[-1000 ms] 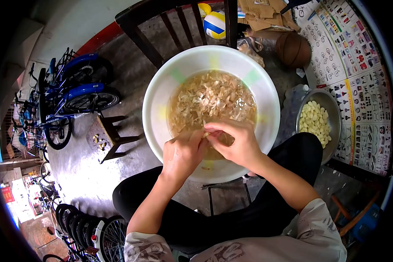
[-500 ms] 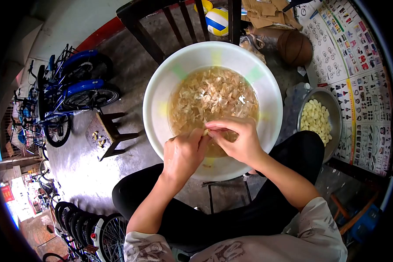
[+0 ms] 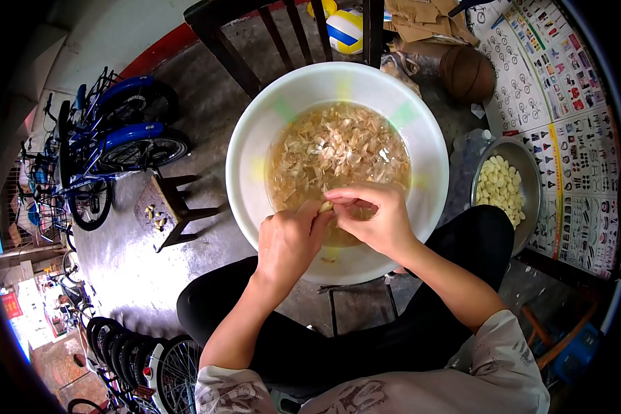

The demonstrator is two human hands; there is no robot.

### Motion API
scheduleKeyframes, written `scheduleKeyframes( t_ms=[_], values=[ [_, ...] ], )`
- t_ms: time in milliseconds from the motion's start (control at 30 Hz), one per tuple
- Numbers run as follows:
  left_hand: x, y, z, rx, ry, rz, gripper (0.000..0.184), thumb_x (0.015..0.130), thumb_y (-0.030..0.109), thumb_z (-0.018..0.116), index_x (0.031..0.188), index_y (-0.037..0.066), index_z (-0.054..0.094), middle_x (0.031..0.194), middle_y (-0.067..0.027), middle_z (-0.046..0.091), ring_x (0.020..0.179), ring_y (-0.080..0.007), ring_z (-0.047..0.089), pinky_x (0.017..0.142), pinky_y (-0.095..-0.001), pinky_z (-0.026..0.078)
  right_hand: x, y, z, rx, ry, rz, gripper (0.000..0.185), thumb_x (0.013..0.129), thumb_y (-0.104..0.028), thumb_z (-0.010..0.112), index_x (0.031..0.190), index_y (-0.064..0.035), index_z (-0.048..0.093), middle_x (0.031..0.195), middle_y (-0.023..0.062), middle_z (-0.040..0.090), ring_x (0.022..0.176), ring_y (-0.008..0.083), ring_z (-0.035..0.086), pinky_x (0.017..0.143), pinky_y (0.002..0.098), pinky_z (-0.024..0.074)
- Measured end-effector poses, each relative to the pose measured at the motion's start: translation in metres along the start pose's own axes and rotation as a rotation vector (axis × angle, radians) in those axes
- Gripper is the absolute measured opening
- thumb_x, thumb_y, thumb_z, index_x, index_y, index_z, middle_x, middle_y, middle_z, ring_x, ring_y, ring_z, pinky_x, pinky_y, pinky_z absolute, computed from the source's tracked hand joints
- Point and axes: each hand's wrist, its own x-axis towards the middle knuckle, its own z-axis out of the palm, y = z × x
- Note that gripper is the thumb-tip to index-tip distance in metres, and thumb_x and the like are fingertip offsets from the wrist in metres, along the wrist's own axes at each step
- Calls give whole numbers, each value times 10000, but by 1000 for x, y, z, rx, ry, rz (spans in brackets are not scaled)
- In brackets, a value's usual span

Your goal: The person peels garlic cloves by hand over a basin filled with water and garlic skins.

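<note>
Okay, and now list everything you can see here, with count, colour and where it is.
Tub: one, white, centre
Garlic skins: many, pale brown, in the tub's water
Garlic clove: one, cream, at the fingertips
Metal bowl: one, silver, right
Peeled cloves: many, cream, in the bowl
Chair: one, dark brown, behind the tub
Volleyball: one, blue, yellow and white, top
Basketball: one, brown, upper right
Cardboard: several pieces, brown, top
Printed sheets: count unclear, mostly white, far right
Stool: one, brown, left
Bicycles: several, some blue, left
Hands: two, bare, over the tub; left, right
</note>
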Motion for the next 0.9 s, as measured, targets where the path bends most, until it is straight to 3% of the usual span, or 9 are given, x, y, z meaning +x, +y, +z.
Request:
scheduleKeyframes(
  t_ms=[233,367,433,467,533,667,733,833,900],
  values=[
    [3,2,-3,-174,-2,28,196,868,155,717,1007,32,654,763,-158,675,632,-329,668,547,-397,520,2,3,3,130,75,28,239,806,89,675,1033,14,688,926,81,720,852,123,703,761,247,579],
    [3,9,-1,-304,26,-45,204,881,124,710,1056,31,662,748,-152,674,612,-307,671,552,-370,518,5,4,-2,160,103,4,238,815,73,675,1047,19,669,900,90,722,839,132,710,750,253,582],
    [3,14,-2,-305,41,-92,187,906,119,694,1063,21,667,736,-136,676,571,-213,660,533,-319,496,5,2,-3,152,103,3,237,818,70,675,1049,18,669,897,91,720,837,134,710,748,252,580],
    [2,13,0,-305,39,-93,187,906,119,694,1063,21,667,736,-136,676,571,-213,660,533,-319,496,4,1,-3,144,102,1,236,820,66,675,1051,16,668,893,93,718,834,136,711,745,251,577],
    [1,11,4,-538,19,-227,193,945,136,662,1073,-8,660,724,-72,669,587,-119,601,542,-259,459,4,-1,-5,165,98,6,243,821,63,677,1059,14,665,893,93,716,834,136,710,743,250,575],
    [3,11,7,-826,-26,-413,229,999,176,590,1071,-29,663,682,30,538,597,-59,447,549,-223,355,4,-2,-6,207,95,21,259,823,67,672,1077,20,654,911,92,709,852,134,706,754,248,570],
    [4,-4,10,-1274,-33,-531,262,1011,214,580,1106,-15,666,701,56,511,622,-35,415,552,-205,329,2,-1,-5,225,86,11,257,827,69,669,1080,25,650,922,94,705,864,133,704,757,245,569],
    [7,-1,10,-1142,-19,-550,269,1016,231,569,1112,0,666,687,68,482,608,-23,374,540,-205,293,0,-2,-4,263,67,34,245,839,71,658,1080,31,646,942,98,698,888,133,700,760,239,567],
    [3,-2,12,-1137,-37,-506,250,1005,204,592,1124,-5,656,712,66,513,626,-18,409,550,-202,326,-1,-1,-5,280,65,70,234,846,71,651,1077,33,645,950,101,695,900,135,698,759,236,566]
  ],
)
